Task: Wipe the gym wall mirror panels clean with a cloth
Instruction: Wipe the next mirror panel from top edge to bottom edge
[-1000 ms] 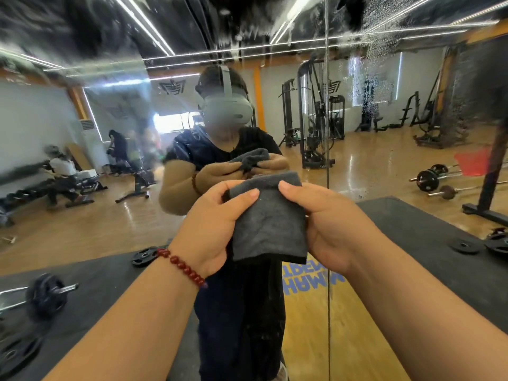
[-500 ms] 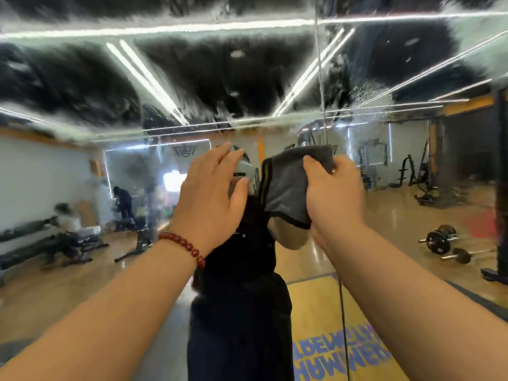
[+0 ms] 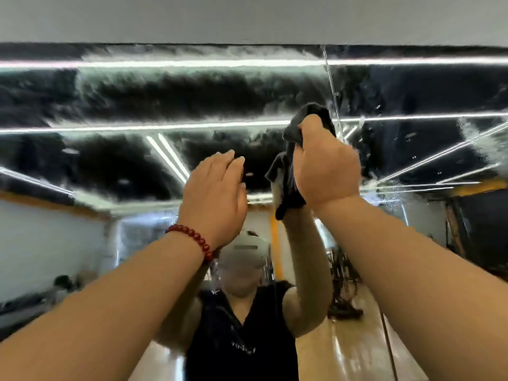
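The wall mirror [image 3: 137, 100] fills the view, streaked with whitish smears across its upper part. A vertical seam [image 3: 331, 100] splits it into panels. My right hand [image 3: 327, 163] is raised high and grips a bunched dark grey cloth [image 3: 286, 188] right at the seam, near the glass. The cloth's top pokes out above my fingers and its tail hangs below my palm. My left hand [image 3: 217, 188], with a red bead bracelet at the wrist, is lifted beside it with fingers straight and holds nothing.
The mirror's top edge meets a plain grey wall [image 3: 247, 17] above. Reflected in the glass are a person in a dark sleeveless top [image 3: 242, 339], ceiling light strips, and gym machines [image 3: 343, 284] on a wooden floor at the right.
Both arms have risen toward the top of the mirror and the view tilted up. The cloth, first held folded by both hands, is now bunched in my right hand alone.
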Motion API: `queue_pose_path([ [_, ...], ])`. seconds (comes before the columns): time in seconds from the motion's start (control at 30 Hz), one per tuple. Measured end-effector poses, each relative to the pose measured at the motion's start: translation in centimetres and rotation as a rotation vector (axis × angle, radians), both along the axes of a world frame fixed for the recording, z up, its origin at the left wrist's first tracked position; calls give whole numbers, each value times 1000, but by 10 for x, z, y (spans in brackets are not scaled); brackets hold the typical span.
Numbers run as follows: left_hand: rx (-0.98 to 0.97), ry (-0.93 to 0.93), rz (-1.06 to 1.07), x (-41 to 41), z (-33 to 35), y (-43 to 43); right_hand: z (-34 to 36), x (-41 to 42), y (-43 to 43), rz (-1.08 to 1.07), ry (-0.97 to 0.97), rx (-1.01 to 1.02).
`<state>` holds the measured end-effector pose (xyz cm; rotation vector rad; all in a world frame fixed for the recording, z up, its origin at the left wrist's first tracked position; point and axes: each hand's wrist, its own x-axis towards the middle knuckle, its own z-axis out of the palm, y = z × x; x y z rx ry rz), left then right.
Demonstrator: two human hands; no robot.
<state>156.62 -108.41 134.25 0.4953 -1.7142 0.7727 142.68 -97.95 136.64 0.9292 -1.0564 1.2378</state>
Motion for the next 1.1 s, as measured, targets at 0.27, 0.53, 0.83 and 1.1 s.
queue_pose_path([
  [0.27,-120,-79,88,13,71,-18,18,0,-38,-185,90,428],
  [0.53,-123,-106,125,14,73,-40,19,-21,-34,-202,287,474],
  [0.83,-131,-131,115,21,113,-36,90,-42,-38,-268,-76,322],
  [1.1,-94,-129,156,18,117,-46,86,-20,-54,-213,71,482],
])
